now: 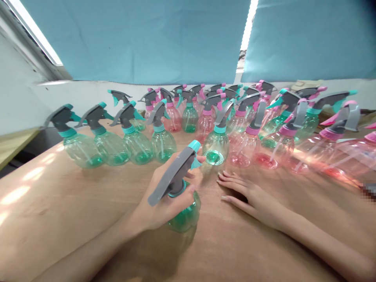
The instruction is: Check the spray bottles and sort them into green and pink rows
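My left hand is wrapped around the neck of a green spray bottle with a grey and teal trigger head. The bottle leans a little to the right, low over the table or touching it; I cannot tell which. My right hand rests on the wooden tabletop with its fingers stretched out, holding nothing. Just beyond its fingertips stand a clear green spray bottle with a teal collar and a pink spray bottle.
A row of green spray bottles stands at the left, pink ones at the right, and several mixed ones behind. Blue curtains hang at the back. A dark object, partly blurred, lies at the right edge.
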A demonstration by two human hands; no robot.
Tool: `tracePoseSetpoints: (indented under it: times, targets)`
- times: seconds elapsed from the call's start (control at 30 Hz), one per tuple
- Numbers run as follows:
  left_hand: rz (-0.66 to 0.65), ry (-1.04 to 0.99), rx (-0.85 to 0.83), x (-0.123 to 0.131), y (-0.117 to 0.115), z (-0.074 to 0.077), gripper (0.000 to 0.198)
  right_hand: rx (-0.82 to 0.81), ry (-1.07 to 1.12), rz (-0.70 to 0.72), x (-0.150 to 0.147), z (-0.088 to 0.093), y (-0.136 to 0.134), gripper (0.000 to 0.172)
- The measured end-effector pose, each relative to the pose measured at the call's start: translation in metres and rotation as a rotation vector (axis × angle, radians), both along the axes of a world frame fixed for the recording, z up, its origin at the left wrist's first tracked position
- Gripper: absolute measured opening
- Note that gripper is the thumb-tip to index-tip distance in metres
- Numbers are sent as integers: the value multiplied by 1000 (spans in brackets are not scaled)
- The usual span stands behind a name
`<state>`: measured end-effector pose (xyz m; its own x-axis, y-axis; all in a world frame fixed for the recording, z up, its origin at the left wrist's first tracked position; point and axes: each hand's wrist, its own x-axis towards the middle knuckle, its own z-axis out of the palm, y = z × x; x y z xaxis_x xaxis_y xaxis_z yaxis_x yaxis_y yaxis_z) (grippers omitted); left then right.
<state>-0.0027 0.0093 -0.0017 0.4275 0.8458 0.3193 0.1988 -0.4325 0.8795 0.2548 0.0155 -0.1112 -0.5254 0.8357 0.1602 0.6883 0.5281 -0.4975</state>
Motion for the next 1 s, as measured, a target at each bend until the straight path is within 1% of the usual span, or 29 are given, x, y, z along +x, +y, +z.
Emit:
tracePoseSetpoints:
  times: [0.2,0.43,0.57,0.77,0.83,0.9,0.97,1.0]
  targets:
    - [17,6,22,2,1,2,36,5,-27,3,0,0,0,50]
    - [75,83,40,2,0,5,35,3,-43,9,0,0,0,50]
    - [86,88,56,2,-1,6,35,4,-33,6,0,-1,0,50]
    - [73,83,76,2,0,6,28,11,-24,1,1,-1,0,49]
    - [92,105,83,1,0,4,32,10,-31,1,1,-1,0,50]
    - [103,115,63,0,0,2,44,5,-32,1,0,0,0,50]
    - [90,83,31,0,-1,0,55,-1,-31,2,1,0,0,50]
    - [76,58,17,0,-1,-1,57,-2,-30,1,1,0,-1,50]
